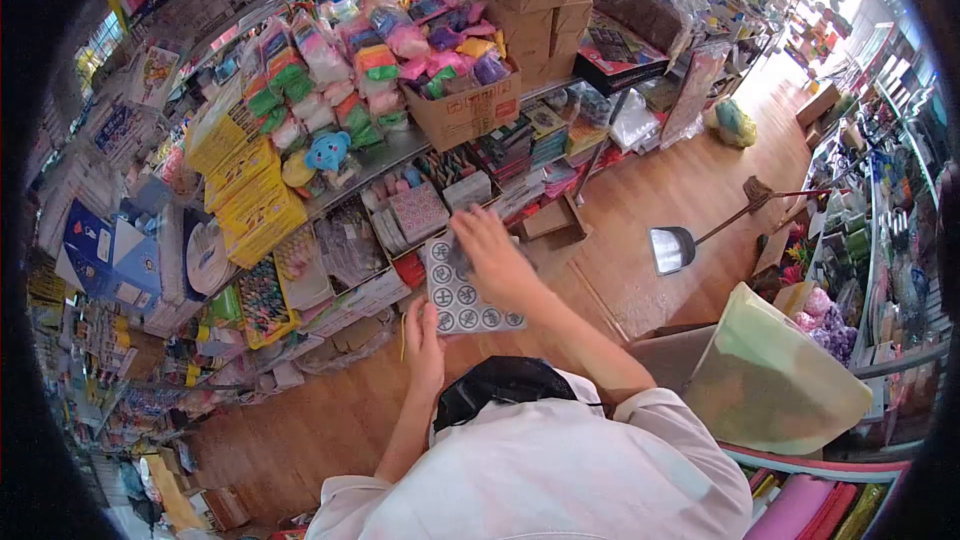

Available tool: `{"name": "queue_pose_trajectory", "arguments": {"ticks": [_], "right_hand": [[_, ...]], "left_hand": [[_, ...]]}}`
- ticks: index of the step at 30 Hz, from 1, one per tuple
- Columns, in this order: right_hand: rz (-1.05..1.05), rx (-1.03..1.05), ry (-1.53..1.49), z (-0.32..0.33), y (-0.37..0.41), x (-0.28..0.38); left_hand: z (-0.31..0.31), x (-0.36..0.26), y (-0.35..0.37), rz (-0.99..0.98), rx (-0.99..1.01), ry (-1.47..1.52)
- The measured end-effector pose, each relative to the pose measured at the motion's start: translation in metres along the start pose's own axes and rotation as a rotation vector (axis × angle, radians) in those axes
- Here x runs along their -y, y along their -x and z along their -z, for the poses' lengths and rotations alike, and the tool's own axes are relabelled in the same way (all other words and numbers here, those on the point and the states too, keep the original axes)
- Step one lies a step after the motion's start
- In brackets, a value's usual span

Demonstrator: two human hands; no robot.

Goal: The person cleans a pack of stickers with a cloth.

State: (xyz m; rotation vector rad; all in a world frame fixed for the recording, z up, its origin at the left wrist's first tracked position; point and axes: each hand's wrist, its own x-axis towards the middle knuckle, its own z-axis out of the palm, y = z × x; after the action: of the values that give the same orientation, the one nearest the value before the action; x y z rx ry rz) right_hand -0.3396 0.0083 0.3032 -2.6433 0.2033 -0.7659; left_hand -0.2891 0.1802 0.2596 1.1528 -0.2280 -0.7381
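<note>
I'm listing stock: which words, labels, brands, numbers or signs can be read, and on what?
"士", seemingly, on a round piece in the grey tray.
The tray's other characters: too small to read surely.
Yellow packs, cardboard carton, blue-and-white box, elsewhere: too blurred.

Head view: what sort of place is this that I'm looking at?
Probably a stationery and craft-supply shop: a cardboard box heaped with colourful bagged goods, stacked yellow packages, and what look like Chinese chess pieces laid out in rows.
</note>
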Motion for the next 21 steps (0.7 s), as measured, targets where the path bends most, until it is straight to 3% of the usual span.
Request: {"name": "queue_pose_trajectory", "arguments": {"ticks": [7, 11, 14, 16, 19, 21], "right_hand": [[0.156, 0.117, -0.167, -0.002, 0.054, 0.042], [0.028, 0.07, -0.039, 0.007, 0.026, -0.009], [-0.029, 0.005, -0.026, 0.003, 0.006, -0.007], [0.059, 0.084, 0.053, -0.01, 0.007, 0.01], [0.121, 0.151, -0.04, -0.011, 0.036, 0.053], [0.245, 0.182, -0.123, -0.005, 0.053, 0.067]], "left_hand": [[0.021, 0.0, -0.008, -0.083, -0.152, -0.023], [0.021, 0.016, 0.001, -0.032, -0.079, 0.021], [0.015, 0.017, -0.001, -0.023, -0.031, -0.026], [0.009, 0.004, -0.003, -0.028, -0.043, -0.023], [0.022, 0.01, -0.015, -0.156, -0.113, -0.192], [0.028, 0.011, -0.018, -0.15, -0.062, -0.126]]}}
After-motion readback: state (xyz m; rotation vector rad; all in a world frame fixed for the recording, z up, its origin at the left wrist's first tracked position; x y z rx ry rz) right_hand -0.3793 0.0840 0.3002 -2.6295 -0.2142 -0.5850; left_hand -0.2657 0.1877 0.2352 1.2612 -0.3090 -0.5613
